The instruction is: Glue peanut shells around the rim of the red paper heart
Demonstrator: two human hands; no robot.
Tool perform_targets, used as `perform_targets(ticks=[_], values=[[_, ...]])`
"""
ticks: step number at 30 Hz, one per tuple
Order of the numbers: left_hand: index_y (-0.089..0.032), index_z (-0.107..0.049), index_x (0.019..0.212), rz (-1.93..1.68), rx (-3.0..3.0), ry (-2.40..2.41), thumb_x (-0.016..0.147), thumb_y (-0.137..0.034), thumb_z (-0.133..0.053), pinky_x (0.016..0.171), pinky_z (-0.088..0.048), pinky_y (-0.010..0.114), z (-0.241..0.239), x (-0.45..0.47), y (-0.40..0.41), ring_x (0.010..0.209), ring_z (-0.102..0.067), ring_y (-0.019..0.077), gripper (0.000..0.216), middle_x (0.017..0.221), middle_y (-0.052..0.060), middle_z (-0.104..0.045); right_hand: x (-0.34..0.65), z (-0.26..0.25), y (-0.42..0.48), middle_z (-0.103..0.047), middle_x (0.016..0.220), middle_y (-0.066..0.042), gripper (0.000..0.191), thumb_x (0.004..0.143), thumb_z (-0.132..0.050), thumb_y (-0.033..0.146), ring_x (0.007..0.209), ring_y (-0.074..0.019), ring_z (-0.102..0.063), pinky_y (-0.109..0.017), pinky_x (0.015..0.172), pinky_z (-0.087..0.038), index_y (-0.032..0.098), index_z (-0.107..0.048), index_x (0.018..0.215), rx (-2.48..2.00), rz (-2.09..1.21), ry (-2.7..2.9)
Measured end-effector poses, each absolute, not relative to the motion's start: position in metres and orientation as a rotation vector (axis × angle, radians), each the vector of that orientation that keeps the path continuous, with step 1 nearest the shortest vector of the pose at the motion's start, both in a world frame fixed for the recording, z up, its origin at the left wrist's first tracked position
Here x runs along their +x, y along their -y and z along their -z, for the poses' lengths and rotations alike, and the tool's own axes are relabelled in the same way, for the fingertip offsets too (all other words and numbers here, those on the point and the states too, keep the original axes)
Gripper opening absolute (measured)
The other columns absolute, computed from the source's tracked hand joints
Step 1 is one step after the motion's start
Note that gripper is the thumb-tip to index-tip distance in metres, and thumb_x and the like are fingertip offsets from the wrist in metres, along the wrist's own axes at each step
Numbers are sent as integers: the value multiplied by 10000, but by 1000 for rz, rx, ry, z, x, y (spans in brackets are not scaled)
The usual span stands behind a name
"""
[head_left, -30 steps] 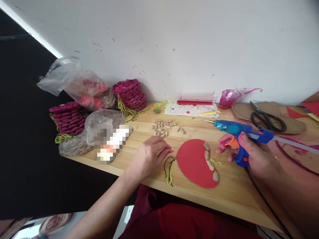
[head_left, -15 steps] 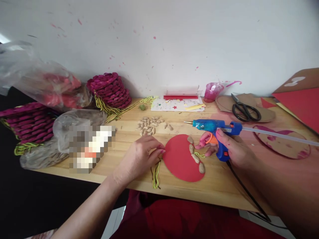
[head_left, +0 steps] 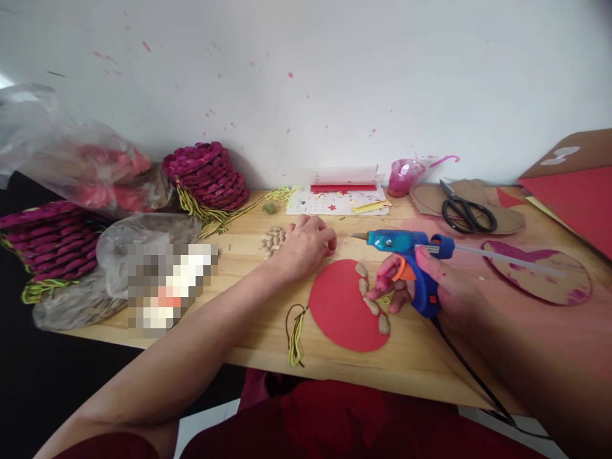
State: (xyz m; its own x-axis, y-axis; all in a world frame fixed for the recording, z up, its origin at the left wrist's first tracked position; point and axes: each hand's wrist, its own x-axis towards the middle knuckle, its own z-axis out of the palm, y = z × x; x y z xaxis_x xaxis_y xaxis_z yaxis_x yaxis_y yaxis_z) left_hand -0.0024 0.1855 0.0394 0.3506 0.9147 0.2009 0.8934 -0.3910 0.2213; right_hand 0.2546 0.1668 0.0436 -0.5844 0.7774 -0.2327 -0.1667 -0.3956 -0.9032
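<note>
My right hand is wrapped round the grip of a blue glue gun, its nozzle pointing left above the table. Just below it lies a red paper disc with several tan seeds stuck along its right edge. My left hand reaches over the pile of loose seeds behind the disc, fingers curled down onto them; whether it holds one is hidden. A loop of yellow-green thread lies left of the disc.
Black scissors rest on cardboard at the back right, beside a pink cup. Woven magenta baskets and plastic bags crowd the left side. The glue gun's black cord runs off the front edge. Red paper sheets lie far right.
My left hand left the thread by the disc's left edge and moved back to the seed pile. The right hand with the glue gun stayed put.
</note>
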Motion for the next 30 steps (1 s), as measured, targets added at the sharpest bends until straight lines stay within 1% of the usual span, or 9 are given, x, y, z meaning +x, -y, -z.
perform_targets(ticks=[4,8,12,15,17,22,26,28,30], values=[[-185,-675,866,-436,2493,-1777,875,-116,-558,871,-406,495,-37,-8,-186,1080,-470,309,137,1089,116,-623,255,-41,-167,-685,858,-109,494,881,-575,659,828,-262,-739,-254,527,-589,179,-684,846,-881,-2029,1210],[-183,-643,843,-408,2461,-1791,853,-85,-540,852,-404,482,-44,-20,-181,1105,-456,312,143,1147,119,-621,256,-40,-167,-682,874,-111,478,873,-599,646,834,-266,-734,-256,510,-589,177,-696,871,-875,-2009,1215],[-187,-634,854,-375,2470,-1736,877,-112,-534,900,-405,496,-60,-39,-170,1152,-447,308,127,1206,106,-615,257,-42,-168,-682,895,-112,469,875,-599,642,830,-262,-734,-254,506,-584,184,-698,863,-889,-1986,1205],[-188,-626,842,-379,2476,-1697,895,-127,-519,985,-390,514,-72,-57,-159,1141,-476,287,135,1140,90,-640,257,-46,-168,-681,869,-101,450,863,-616,639,810,-259,-735,-251,499,-568,197,-698,850,-927,-1935,1156],[-190,-624,846,-419,2466,-1656,911,-147,-507,1008,-400,480,-80,-69,-150,1116,-512,263,140,1050,76,-663,258,-48,-168,-680,836,-94,435,855,-624,635,778,-260,-735,-258,484,-555,207,-697,838,-961,-1876,1122],[-197,-665,893,-530,2183,-1543,947,-284,-549,835,-500,311,-100,-90,-123,878,-635,173,155,892,20,-704,262,-48,-171,-683,802,-102,375,892,-588,574,718,-267,-720,-288,449,-527,227,-708,811,-1043,-1674,1106],[-179,-701,752,-649,2061,-1538,969,-392,-548,734,-519,271,-105,-101,-112,750,-652,150,341,781,29,-712,263,-49,-173,-664,751,-106,410,852,-607,624,652,-260,-690,-295,414,-500,236,-732,807,-1113,-1575,1091],[-186,-750,843,-807,2113,-1657,973,-355,-551,793,-527,287,-100,-104,-111,831,-666,160,292,878,45,-734,261,-52,-173,-657,738,-106,407,832,-633,627,605,-246,-668,-298,402,-490,236,-741,793,-1125,-1540,1074],[-214,-752,1089,-952,2174,-1739,964,-274,-564,896,-524,322,-94,-105,-114,977,-667,173,233,1079,59,-734,260,-54,-172,-653,737,-101,389,842,-638,605,568,-227,-650,-299,406,-490,237,-748,787,-1127,-1481,1066]])
